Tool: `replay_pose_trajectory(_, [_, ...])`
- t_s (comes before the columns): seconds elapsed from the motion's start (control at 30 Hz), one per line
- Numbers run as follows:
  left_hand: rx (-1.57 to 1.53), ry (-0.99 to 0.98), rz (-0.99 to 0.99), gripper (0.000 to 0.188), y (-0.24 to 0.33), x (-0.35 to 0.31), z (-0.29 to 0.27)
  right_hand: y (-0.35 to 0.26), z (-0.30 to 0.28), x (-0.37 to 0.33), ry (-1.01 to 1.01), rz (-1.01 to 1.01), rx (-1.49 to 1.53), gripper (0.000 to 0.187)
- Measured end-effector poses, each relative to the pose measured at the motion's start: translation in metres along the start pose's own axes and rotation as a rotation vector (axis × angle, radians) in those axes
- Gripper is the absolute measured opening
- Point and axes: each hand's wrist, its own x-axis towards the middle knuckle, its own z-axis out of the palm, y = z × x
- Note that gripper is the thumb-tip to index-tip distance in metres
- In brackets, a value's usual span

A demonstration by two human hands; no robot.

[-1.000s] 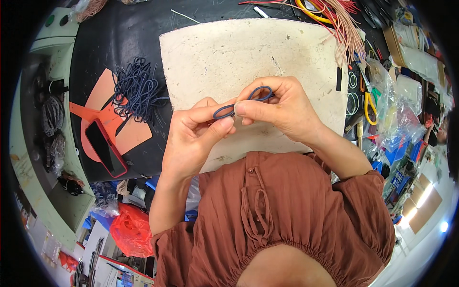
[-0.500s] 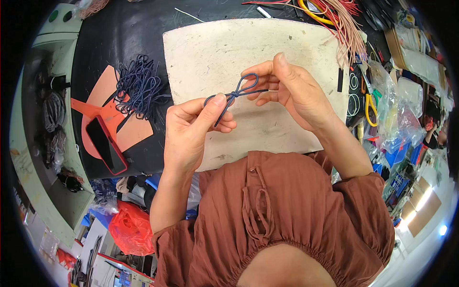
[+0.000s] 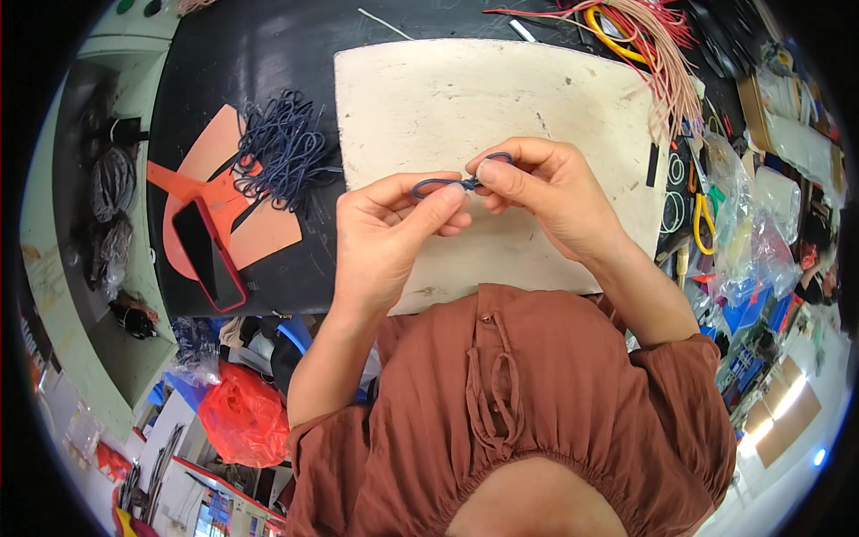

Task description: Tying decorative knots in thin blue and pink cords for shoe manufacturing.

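A short navy cord [image 3: 433, 183] with a knot in its middle is held above a pale board. My left hand [image 3: 403, 215] pinches it on the left of the knot, where a loop sticks out between thumb and fingers. From the other side my right hand [image 3: 537, 183] grips the cord between thumb and forefinger, with a small loop showing above the thumb. Both sets of fingertips nearly meet at the knot, and the cord's ends are hidden behind them. To the left lies a tangled heap of navy cords [image 3: 282, 148].
The pale board [image 3: 447, 98] rests on a black tabletop [image 3: 268, 54]. At left are orange pieces [image 3: 268, 242] and a red-cased phone [image 3: 210, 255]. Pink and red cords [image 3: 667, 85] hang over the board's far right corner. Yellow-handled scissors [image 3: 703, 224] and clear plastic bags [image 3: 734, 215] lie at right.
My right hand has moved in to the cord and closed on it beside the knot. The cord's loops have drawn smaller between my hands. The whole view has shifted slightly.
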Motion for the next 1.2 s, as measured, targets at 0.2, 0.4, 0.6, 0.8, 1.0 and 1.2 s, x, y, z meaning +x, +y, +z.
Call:
replay_pose_trajectory(0.2, [-0.143, 0.076, -0.063, 0.022, 0.004, -0.01, -0.008, 0.002, 0.004, 0.001, -0.008, 0.022, -0.158, 0.015])
replay_pose_trajectory(0.4, [0.551, 0.1, 0.349, 0.02, 0.01, -0.007, -0.038, 0.002, 0.022, 0.006, 0.028, -0.028, -0.106, 0.018])
replay_pose_trajectory(0.6, [1.382, 0.544, 0.698, 0.021, 0.018, -0.008, -0.093, 0.015, -0.029, -0.017, 0.173, -0.518, -0.454, 0.016])
replay_pose_trajectory(0.8, [1.574, 0.286, 0.856, 0.038, 0.014, -0.005, 0.009, -0.013, -0.106, -0.15, 1.056, -1.127, -0.657, 0.013])
replay_pose_trajectory(1.0, [1.764, 0.143, 0.975, 0.026, 0.028, -0.028, 0.054, 0.038, -0.284, -0.288, 2.158, -0.934, -0.456, 0.019])
replay_pose_trajectory(1.2, [1.675, 0.018, 1.011, 0.023, 0.03, -0.025, 0.078, 0.161, -0.427, -0.354, 2.435, 0.284, -1.074, 0.026])
